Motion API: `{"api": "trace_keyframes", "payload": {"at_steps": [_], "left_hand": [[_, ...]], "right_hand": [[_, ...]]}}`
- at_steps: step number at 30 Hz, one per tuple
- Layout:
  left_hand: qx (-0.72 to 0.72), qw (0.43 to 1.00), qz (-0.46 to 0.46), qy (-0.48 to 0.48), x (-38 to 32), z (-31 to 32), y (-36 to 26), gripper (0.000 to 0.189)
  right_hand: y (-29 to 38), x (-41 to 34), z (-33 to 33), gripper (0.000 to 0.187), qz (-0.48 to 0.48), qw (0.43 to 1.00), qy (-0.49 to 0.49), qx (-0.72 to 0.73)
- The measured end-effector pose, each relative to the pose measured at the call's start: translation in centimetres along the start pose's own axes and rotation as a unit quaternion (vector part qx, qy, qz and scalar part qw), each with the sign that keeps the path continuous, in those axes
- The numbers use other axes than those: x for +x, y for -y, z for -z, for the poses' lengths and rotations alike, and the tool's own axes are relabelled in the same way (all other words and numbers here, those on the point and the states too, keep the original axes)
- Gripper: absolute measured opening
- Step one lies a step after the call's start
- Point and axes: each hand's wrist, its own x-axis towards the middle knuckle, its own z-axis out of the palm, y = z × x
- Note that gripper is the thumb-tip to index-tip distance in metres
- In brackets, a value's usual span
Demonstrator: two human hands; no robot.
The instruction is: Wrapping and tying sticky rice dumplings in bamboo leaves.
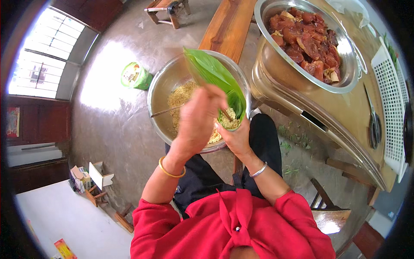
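Observation:
My right hand [238, 137] grips the lower end of long green leaves [215, 69] folded into a cone. Pale rice-like grains [234, 124] fill the cone's opening. Blurred by motion, my left hand [198, 118] is closed around a thin wooden stick, perhaps a chopstick [227, 115], whose tip stands in those grains. Both hands are over a wide metal basin [160, 94] at my knees. Loose grains [181, 94] lie in the basin, partly hidden by my left hand. Another thin stick or handle [165, 111] leans on its left rim.
A metal basin of raw meat chunks [304, 39] stands on the table [349, 110] at right, with scissors [373, 126] and a white plastic basket [393, 103]. A wooden bench [226, 26] lies ahead. Left of the basin is a green bucket [142, 81]; leaf scraps [296, 139] litter the floor.

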Motion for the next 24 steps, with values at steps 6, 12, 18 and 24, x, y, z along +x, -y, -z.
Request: {"api": "trace_keyframes", "payload": {"at_steps": [6,12,18,24], "left_hand": [[-0.065,0.995,-0.031,-0.068,1.5,1.7,-0.8,0.016],[-0.053,0.975,0.034,-0.215,4.0,4.4,2.7,0.013],[0.045,0.985,0.058,-0.155,6.0,1.8,14.3,0.011],[0.077,0.983,0.138,-0.095,7.5,1.4,17.3,0.013]], "right_hand": [[-0.3,0.4,0.6,0.048,-0.028,0.999,-0.015,0.039],[0.1,1.2,2.2,0.048,0.043,0.997,-0.061,-0.03],[-0.7,0.7,1.9,0.052,0.056,0.994,-0.065,-0.062],[0.1,1.4,2.0,0.049,0.053,0.994,-0.067,-0.069]]}}
